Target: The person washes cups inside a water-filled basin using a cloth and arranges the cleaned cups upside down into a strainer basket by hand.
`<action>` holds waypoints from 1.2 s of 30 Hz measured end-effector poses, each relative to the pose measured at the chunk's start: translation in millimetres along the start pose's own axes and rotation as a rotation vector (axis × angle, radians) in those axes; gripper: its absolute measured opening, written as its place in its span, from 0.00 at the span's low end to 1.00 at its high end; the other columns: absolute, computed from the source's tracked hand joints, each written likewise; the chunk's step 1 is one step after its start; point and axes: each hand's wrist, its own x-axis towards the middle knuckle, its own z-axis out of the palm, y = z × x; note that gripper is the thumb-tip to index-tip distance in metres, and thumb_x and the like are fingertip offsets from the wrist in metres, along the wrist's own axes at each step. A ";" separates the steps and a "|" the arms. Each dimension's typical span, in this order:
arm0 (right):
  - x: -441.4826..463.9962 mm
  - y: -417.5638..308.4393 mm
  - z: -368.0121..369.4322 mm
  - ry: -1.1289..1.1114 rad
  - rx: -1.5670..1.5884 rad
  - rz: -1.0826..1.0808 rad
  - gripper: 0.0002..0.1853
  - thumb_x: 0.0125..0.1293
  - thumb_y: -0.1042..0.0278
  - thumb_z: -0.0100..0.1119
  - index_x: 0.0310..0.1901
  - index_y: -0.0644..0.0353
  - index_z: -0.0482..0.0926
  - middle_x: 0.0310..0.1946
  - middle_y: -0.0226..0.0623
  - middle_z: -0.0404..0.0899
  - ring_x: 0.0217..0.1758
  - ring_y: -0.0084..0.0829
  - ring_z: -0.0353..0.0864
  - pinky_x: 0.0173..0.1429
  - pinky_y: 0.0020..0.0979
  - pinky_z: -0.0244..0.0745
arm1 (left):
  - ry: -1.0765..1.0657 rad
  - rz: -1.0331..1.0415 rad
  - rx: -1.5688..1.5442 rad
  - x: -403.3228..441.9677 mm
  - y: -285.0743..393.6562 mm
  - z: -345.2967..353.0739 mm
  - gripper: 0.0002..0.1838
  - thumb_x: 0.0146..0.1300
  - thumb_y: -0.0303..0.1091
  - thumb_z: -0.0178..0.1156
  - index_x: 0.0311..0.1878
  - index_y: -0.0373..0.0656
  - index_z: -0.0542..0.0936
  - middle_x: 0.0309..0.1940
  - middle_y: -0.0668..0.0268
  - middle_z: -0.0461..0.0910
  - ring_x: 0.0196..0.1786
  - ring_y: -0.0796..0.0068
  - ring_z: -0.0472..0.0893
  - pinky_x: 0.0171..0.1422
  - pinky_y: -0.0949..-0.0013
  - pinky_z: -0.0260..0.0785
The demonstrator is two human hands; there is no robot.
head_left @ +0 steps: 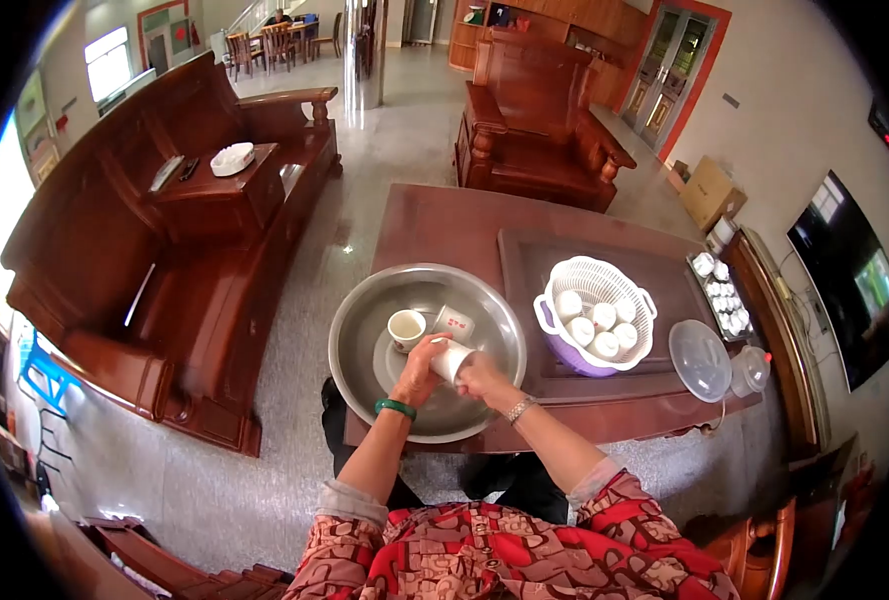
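Left hand (pixel 422 372) grips a white cup (pixel 452 362) over the steel basin (pixel 365 300) at the near-left corner of the table (pixel 440 215), the right hand (pixel 486 381) against its lower end, gripping or inside unclear, apparently working over that cup, which calls for steady support clear of the upright cup (pixel 406 328) beyond.

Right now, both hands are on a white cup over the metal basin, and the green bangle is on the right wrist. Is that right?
Not quite: the head view shows the green bangle on the left wrist, not the right. The rest holds: the left hand and right hand are on a white cup over the metal basin.
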 end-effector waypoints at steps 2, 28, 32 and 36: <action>1.0 4.5 2.6 0.087 -0.227 -0.143 0.07 0.55 0.72 0.51 0.30 0.65 0.77 0.17 0.41 0.75 0.18 0.35 0.77 0.21 0.36 0.69 | 0.055 -0.040 0.059 0.5 -2.8 0.1 0.24 0.62 0.51 0.54 0.53 0.43 0.72 0.44 0.64 0.75 0.46 0.70 0.76 0.47 0.60 0.72; 0.1 -17.5 14.9 0.135 -0.547 -0.235 0.11 0.57 0.69 0.49 0.31 0.68 0.79 0.24 0.48 0.80 0.23 0.35 0.82 0.27 0.36 0.74 | -0.026 -0.068 -0.053 -5.2 5.1 -6.7 0.25 0.65 0.54 0.48 0.54 0.43 0.70 0.46 0.64 0.77 0.45 0.68 0.78 0.48 0.61 0.71; 3.2 -7.7 5.1 0.032 0.084 0.064 0.12 0.57 0.69 0.49 0.33 0.67 0.80 0.26 0.50 0.79 0.23 0.40 0.79 0.25 0.38 0.72 | -0.182 0.018 -0.087 -3.7 7.7 -7.8 0.26 0.65 0.52 0.50 0.55 0.39 0.69 0.47 0.61 0.76 0.49 0.68 0.77 0.50 0.61 0.71; -10.6 -15.3 10.7 0.309 -0.759 -0.416 0.11 0.57 0.67 0.53 0.32 0.67 0.80 0.28 0.52 0.80 0.25 0.50 0.79 0.29 0.43 0.73 | -0.042 0.031 -0.021 -5.0 0.7 -2.0 0.26 0.65 0.52 0.51 0.55 0.40 0.69 0.47 0.62 0.76 0.48 0.69 0.77 0.51 0.60 0.71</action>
